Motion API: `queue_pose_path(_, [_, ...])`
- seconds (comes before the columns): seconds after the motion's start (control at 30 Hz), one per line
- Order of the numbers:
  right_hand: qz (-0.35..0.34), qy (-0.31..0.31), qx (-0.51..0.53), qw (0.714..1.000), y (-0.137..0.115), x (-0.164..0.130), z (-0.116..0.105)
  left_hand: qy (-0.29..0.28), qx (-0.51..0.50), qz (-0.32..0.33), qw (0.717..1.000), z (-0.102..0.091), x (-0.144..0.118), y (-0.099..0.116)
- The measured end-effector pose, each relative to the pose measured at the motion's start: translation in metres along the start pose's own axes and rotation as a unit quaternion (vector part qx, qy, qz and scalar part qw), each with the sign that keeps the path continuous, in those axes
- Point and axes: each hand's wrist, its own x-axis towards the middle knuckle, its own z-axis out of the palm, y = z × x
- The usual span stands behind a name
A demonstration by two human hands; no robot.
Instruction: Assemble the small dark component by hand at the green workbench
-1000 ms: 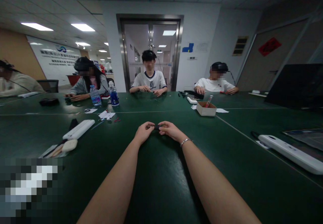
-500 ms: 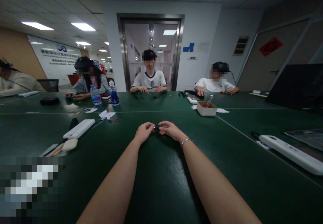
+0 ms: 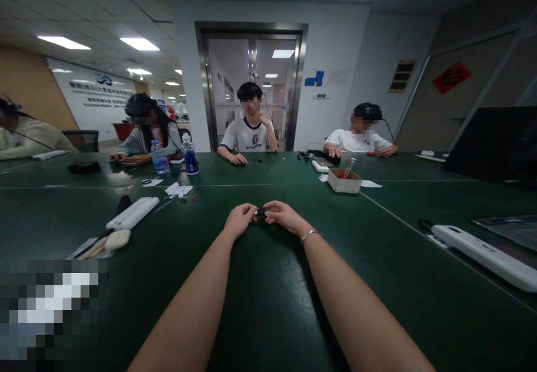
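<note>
Both my arms stretch forward over a dark green table. My left hand and my right hand meet at the table's middle, fingertips pinched on the two ends of a small black object. The object is mostly hidden by my fingers, so its shape is unclear. A thin silver bracelet circles my right wrist.
A white power strip lies at the left, another white power strip at the right. A small cardboard box and two water bottles stand farther back. Several people sit along the far edge and left side.
My hands have stayed together on the small black object. The person straight across has raised one hand toward their face.
</note>
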Motion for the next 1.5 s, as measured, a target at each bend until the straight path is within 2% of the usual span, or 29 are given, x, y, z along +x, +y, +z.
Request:
queue_pose_path(0.6, [-0.015,-0.036,-0.073,0.997,0.002,0.002,0.001,0.012,-0.003,-0.009,1.000,-0.002,-0.002,-0.001])
queue_pose_path(0.83, [-0.013,-0.025,-0.067,0.997,0.000,0.001,0.003,0.012,-0.007,-0.006,1.000,-0.001,-0.001,-0.001])
queue_pose_path(1.17, [0.016,0.024,-0.047,0.998,-0.001,0.002,0.005,0.038,-0.034,0.033,0.998,0.002,0.000,-0.002])
queue_pose_path(1.4, [0.010,-0.004,-0.062,0.998,0.001,0.005,0.004,0.062,-0.110,0.088,0.988,-0.003,-0.003,0.008])
queue_pose_path(1.5, [-0.002,-0.012,-0.118,0.993,0.001,0.005,0.005,0.040,-0.156,0.089,0.983,0.000,-0.002,0.007])
